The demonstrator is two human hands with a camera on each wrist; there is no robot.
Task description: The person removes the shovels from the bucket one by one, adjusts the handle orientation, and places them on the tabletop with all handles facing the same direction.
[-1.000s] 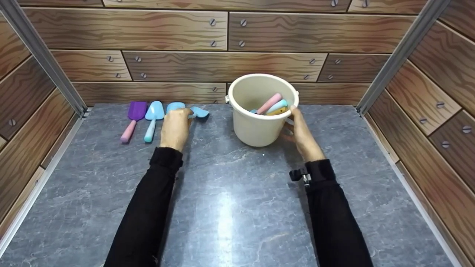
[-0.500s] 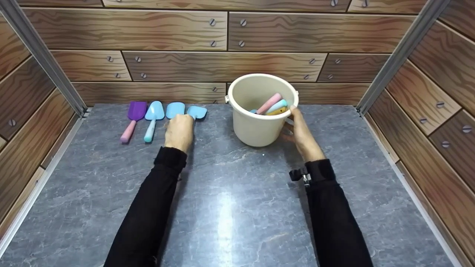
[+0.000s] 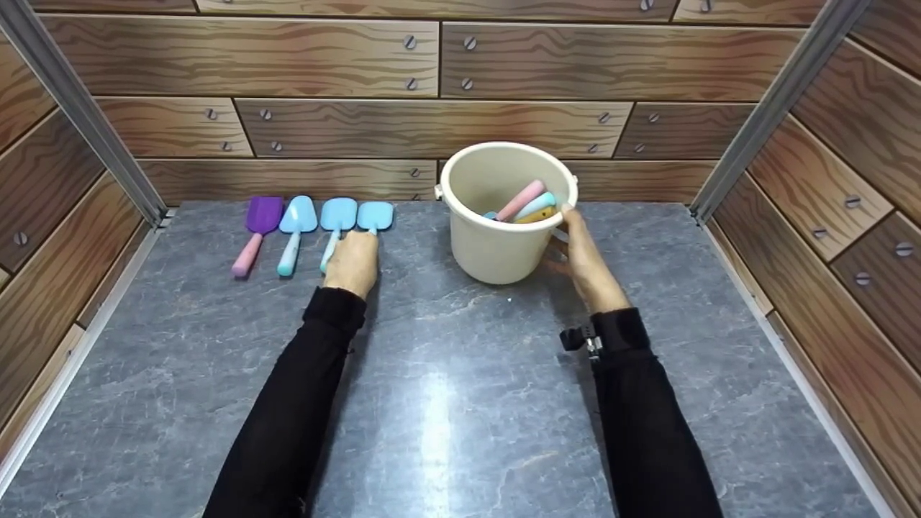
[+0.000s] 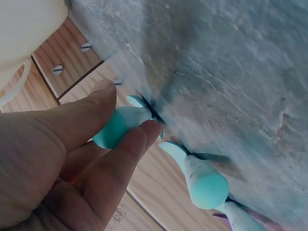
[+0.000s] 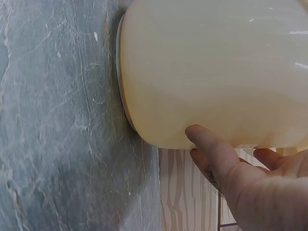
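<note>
My left hand [image 3: 352, 262] pinches the handle of a light blue toy shovel [image 3: 375, 215], the rightmost of a row at the back of the table. In the left wrist view, thumb and fingers lie on either side of its white and turquoise handle [image 4: 109, 131]. Beside it lies a second light blue shovel [image 3: 338, 214], its handle partly behind my hand. At the right stands a cream bucket [image 3: 496, 252] with pink, turquoise and yellow handles showing inside. My right hand [image 3: 593, 270] rests against the bucket's right side, thumb near the rim, fingers fairly straight on the wall.
Farther left in the row lie a blue shovel with a pointed blade [image 3: 298, 216] and a purple shovel [image 3: 265, 214] with a pink handle. Wood-patterned walls [image 3: 324, 61] enclose the grey marbled tabletop [image 3: 460, 403] at the back and sides.
The rightmost blue shovel has turned from slanted to lying straight in line with the row. My left hand has moved slightly right and toward me. Right hand and bucket stay put.
</note>
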